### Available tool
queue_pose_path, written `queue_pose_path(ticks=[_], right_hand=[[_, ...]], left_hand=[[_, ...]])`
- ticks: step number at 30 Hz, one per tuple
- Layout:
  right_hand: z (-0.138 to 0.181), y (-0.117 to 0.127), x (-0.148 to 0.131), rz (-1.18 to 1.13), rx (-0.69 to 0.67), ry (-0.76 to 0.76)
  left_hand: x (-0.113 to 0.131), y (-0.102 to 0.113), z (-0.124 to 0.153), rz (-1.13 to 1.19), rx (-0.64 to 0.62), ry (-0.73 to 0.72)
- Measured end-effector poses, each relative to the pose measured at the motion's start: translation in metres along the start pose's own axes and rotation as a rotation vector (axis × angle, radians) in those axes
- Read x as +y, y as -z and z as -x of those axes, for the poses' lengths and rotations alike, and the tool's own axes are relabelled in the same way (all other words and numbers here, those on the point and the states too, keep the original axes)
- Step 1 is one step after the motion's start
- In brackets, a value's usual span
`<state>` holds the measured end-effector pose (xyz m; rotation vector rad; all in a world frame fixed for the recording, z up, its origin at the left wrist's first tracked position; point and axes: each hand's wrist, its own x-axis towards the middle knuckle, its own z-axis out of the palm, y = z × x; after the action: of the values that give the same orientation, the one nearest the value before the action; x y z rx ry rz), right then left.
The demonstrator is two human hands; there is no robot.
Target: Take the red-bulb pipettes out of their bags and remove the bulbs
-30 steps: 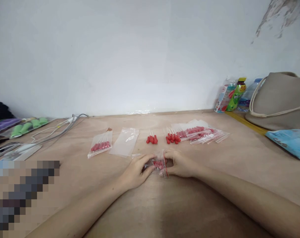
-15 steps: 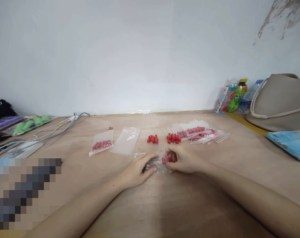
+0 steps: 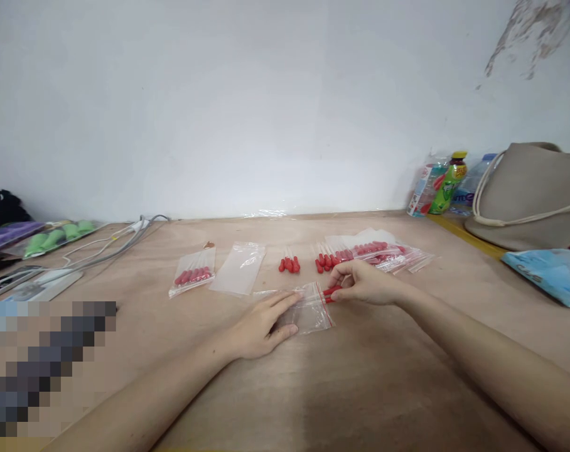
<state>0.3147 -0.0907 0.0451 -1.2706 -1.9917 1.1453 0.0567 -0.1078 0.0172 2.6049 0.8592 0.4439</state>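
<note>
My left hand [image 3: 261,325] lies flat with fingers stretched out, pressing on a clear zip bag [image 3: 311,311] on the wooden table [image 3: 360,389]. My right hand [image 3: 363,282] pinches a few red-bulbed droppers [image 3: 331,292] at the bag's red-lined mouth, their bulbs outside it. Behind lie two small loose groups of red droppers [image 3: 289,264], [image 3: 326,262]. A filled bag of droppers [image 3: 194,274] and an empty clear bag [image 3: 238,269] lie to the left.
A pile of filled dropper bags [image 3: 383,253] sits at right rear. Bottles [image 3: 447,182], a beige bag [image 3: 532,194] and a blue packet [image 3: 548,270] stand far right. Cables [image 3: 115,245] and green packaged items [image 3: 54,237] lie far left.
My right hand has drawn the red droppers out of the bag toward the right. The bag now lies flat under my left hand, which has opened onto it.
</note>
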Motion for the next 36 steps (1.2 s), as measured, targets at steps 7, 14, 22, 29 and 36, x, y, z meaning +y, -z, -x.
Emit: queue_pose_path(ticks=[7,14,22,29,36], right_hand=[[0.007,0.059,0.003,-0.24,0.257,-0.05],[-0.026,0.033,-0.005,-0.133,0.715,0.325],[-0.091,-0.028,0.012,0.56,0.536,0.651],[-0.099,-0.037,0.017,0.57,0.401,0.619],[-0.096,-0.045,0.005,0.481,0.327,0.546]], left_hand=[[0.002,0.0,-0.001,-0.085,-0.046,0.033],[0.004,-0.001,-0.001,-0.142,-0.007,0.02],[0.004,-0.003,0.004,-0.15,0.055,0.004],[0.005,-0.003,0.002,-0.13,0.052,0.032],[0.005,-0.003,0.003,-0.125,0.059,0.021]])
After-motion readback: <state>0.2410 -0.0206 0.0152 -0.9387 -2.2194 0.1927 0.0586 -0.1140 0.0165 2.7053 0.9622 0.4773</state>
